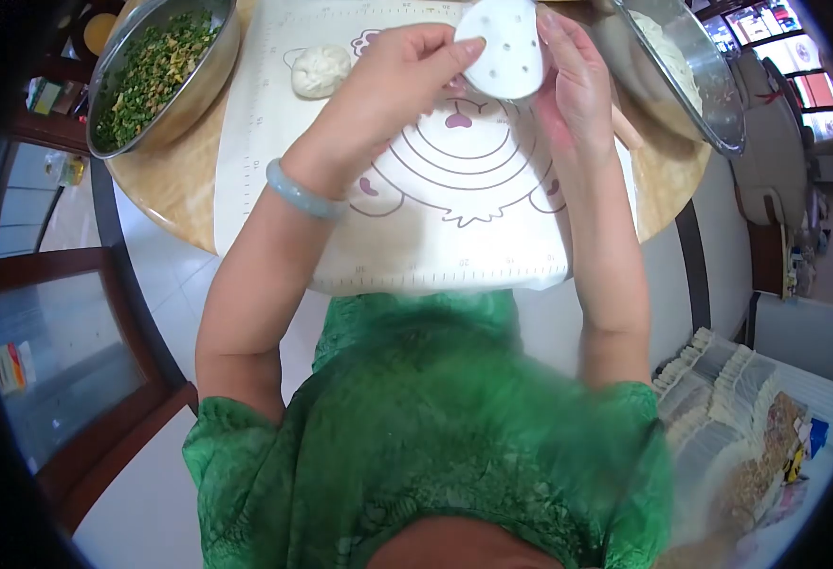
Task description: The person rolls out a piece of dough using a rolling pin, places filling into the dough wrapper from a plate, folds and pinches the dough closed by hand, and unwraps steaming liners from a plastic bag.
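A round white steamer paper liner with small holes is held up above the mat, between my two hands. My left hand, with a pale bangle on its wrist, pinches the liner's left edge between thumb and fingers. On the opposite side my right hand grips the right edge, its thumb near the top. I cannot tell whether it is one sheet or several stacked together. A pleated white dough bun sits on the printed kneading mat, left of my left hand.
A metal bowl of chopped green filling stands at the left of the round table. At the right, another metal bowl contains white dough. Part of a wooden rolling pin shows behind my right wrist.
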Demonstrator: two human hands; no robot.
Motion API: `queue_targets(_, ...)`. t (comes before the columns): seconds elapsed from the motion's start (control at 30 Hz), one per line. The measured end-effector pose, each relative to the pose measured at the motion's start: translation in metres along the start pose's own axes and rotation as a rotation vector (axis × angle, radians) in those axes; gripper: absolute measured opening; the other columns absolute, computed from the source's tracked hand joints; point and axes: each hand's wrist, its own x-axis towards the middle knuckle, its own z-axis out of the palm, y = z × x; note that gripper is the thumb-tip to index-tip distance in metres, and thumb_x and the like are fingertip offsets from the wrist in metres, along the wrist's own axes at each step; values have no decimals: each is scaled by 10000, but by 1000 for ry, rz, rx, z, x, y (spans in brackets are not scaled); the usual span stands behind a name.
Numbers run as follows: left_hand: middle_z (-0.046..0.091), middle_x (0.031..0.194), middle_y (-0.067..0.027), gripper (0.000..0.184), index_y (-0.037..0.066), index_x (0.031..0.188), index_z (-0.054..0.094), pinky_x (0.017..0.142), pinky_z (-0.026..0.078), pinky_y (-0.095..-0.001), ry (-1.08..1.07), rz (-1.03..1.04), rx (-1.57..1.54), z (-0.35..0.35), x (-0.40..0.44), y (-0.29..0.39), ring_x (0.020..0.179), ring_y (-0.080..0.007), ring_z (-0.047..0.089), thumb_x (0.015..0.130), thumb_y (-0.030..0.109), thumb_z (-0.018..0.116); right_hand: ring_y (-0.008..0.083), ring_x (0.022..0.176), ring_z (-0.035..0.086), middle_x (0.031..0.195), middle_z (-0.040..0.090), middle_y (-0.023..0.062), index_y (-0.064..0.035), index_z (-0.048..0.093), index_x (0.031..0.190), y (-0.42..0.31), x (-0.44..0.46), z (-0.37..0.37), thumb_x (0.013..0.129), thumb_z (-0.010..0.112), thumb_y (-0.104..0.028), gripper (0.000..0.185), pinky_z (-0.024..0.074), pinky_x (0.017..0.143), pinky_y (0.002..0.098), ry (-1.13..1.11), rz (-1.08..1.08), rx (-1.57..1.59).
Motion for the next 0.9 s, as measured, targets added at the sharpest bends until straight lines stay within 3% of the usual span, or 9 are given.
queue_targets(0.2, 533, 708, 67, 277, 48, 944, 690, 540, 335, -174, 94, 96, 28, -10, 8, -11, 613, -15, 431, 965, 318, 635, 143, 887, 675, 982, 696, 62, -18, 646, 1062, -16, -10, 16, 946, 656, -146, 172, 553, 785, 289, -180, 97, -58)
queue_targets(0.43, 528, 702, 61, 299, 41, 910, 677, 535, 341, -179, 186, 123, 84, -9, 10, -7, 626, -14, 434, 948, 337, 651, 63, 783, 629, 886, 686, -7, -51, 690, 1042, -17, -2, -5, 900, 732, -206, 215, 504, 681, 217, -123, 126, -252)
queue_targets(0.53, 527, 701, 61, 297, 40, 923, 686, 540, 344, -176, 176, 106, 61, -9, 7, -11, 627, -13, 434, 945, 335, 657, 63, 746, 589, 887, 668, -16, -39, 681, 1054, -14, -1, -8, 946, 671, -179, 177, 491, 672, 217, -140, 141, -225)
queue_targets(0.6, 515, 687, 68, 287, 38, 924, 694, 537, 340, -173, 162, 120, 32, -11, 11, -13, 614, -9, 420, 944, 322, 661, 102, 811, 631, 927, 682, 22, -29, 663, 1052, -10, 1, -8, 948, 663, -166, 173, 521, 724, 254, -146, 170, -152)
queue_targets(0.73, 619, 872, -38, 229, -34, 1015, 613, 735, 500, -215, 47, 59, -132, -11, 9, -14, 783, -81, 583, 1027, 180, 533, 141, 870, 674, 957, 699, 62, -23, 647, 1040, -3, 5, -15, 952, 656, -162, 165, 552, 765, 289, -179, 193, -83)
queue_targets(0.83, 620, 787, -25, 239, -30, 935, 626, 674, 501, -214, 98, 82, -219, -2, 7, -8, 700, -87, 580, 1029, 164, 523, 140, 855, 671, 938, 698, 58, -30, 650, 1025, -3, 6, -17, 954, 655, -159, 148, 549, 753, 287, -204, 197, -92)
queue_targets(0.9, 627, 855, -46, 223, -36, 989, 621, 695, 497, -225, 90, 122, -188, -5, 9, -13, 750, -89, 580, 1022, 168, 535, 139, 846, 669, 924, 696, 53, -32, 652, 1018, -4, 5, -16, 955, 652, -149, 132, 546, 750, 284, -209, 197, -87)
